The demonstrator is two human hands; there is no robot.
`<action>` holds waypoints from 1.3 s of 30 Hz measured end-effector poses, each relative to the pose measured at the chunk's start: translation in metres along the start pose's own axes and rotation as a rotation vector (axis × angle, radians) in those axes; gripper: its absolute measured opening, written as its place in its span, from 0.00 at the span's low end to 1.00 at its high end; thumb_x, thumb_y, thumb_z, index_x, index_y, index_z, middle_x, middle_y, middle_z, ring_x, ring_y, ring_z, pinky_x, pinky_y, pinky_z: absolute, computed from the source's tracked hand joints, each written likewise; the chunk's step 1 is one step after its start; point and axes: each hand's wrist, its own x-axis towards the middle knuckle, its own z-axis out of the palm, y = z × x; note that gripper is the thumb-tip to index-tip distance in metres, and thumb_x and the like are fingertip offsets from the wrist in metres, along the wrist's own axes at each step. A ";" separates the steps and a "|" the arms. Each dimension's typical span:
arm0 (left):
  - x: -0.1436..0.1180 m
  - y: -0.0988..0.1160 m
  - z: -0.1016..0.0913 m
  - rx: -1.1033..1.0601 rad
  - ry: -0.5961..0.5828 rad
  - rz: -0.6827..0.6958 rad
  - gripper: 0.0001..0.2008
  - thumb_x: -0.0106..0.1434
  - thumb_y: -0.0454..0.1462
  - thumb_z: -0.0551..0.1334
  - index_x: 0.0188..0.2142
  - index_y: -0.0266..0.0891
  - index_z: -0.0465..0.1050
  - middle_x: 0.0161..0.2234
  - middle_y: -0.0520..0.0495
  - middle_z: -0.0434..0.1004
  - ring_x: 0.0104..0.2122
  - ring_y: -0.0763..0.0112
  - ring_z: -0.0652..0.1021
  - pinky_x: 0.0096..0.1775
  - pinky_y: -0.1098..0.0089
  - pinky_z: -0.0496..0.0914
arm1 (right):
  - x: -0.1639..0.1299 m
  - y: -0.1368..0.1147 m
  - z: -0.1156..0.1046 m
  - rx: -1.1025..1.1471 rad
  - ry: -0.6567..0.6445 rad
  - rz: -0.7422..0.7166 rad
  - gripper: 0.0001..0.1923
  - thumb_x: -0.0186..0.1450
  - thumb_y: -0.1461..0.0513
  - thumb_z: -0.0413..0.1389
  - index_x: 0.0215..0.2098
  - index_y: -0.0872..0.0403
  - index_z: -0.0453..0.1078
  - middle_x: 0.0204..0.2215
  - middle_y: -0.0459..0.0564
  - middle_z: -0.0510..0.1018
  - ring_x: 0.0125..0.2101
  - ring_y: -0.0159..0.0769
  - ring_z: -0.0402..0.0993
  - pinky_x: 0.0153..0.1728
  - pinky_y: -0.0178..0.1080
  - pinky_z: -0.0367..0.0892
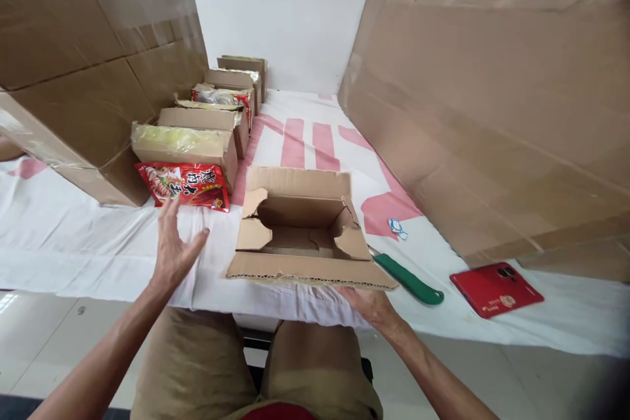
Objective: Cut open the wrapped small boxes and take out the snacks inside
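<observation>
**Two hands by an open box**

A small open box (pixel 305 230) sits on the white cloth (pixel 73 236), right in front of the person. Its flaps are up and folded out. The inside looks bare, with just brown card showing.

The left hand (pixel 172 249) is open, with the fingers spread out. It holds nothing. It hangs over the cloth, just to the left of the box, and does not touch the box. A red packet (pixel 184 185) lies flat just past the fingertips. The packet has pictures of food and big signs on it.

The right hand (pixel 369 305) is at the near edge of the box, under the front flap. The fingers are loose and flat. It touches the flap, but I cannot tell if it grips it.

Behind the red packet is a row of small boxes (pixel 216 111), one after the other, going back to the wall. Some have shiny bags on top. A very big box (pixel 88 59) stands on the left.

To the right of the open box lies a knife with a green handle (pixel 408 279). Next to that is a red phone (pixel 497 289), flat on the cloth. A big sheet of card (pixel 492 111) leans at the right side. A small bit of white and blue paper (pixel 398 228) lies near the knife.
</observation>
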 end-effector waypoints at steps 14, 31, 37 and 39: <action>-0.048 0.118 0.042 -0.612 -0.366 -0.220 0.52 0.52 0.59 0.75 0.69 0.39 0.63 0.65 0.32 0.72 0.64 0.41 0.73 0.62 0.51 0.71 | 0.004 -0.014 -0.012 0.325 0.047 0.027 0.47 0.65 0.40 0.63 0.74 0.50 0.57 0.67 0.63 0.70 0.67 0.58 0.67 0.67 0.64 0.63; -0.058 0.139 0.004 -0.598 -0.187 -0.358 0.34 0.59 0.59 0.67 0.53 0.36 0.73 0.48 0.38 0.83 0.49 0.50 0.82 0.50 0.56 0.76 | 0.000 -0.082 -0.005 0.339 0.080 0.076 0.29 0.70 0.43 0.57 0.59 0.52 0.68 0.49 0.57 0.81 0.47 0.49 0.79 0.49 0.49 0.76; -0.071 0.128 -0.009 -0.500 -0.112 -0.385 0.29 0.64 0.56 0.63 0.55 0.38 0.73 0.49 0.40 0.82 0.52 0.50 0.79 0.52 0.56 0.75 | -0.001 -0.098 -0.001 0.351 0.030 0.037 0.30 0.69 0.45 0.59 0.63 0.51 0.66 0.53 0.58 0.80 0.50 0.49 0.79 0.49 0.48 0.77; -0.072 0.118 -0.016 -0.471 -0.059 -0.373 0.27 0.65 0.55 0.63 0.55 0.40 0.74 0.51 0.42 0.81 0.55 0.49 0.78 0.55 0.55 0.73 | 0.003 -0.106 0.006 0.374 -0.013 0.009 0.30 0.70 0.47 0.60 0.64 0.50 0.65 0.54 0.58 0.80 0.51 0.50 0.79 0.50 0.50 0.77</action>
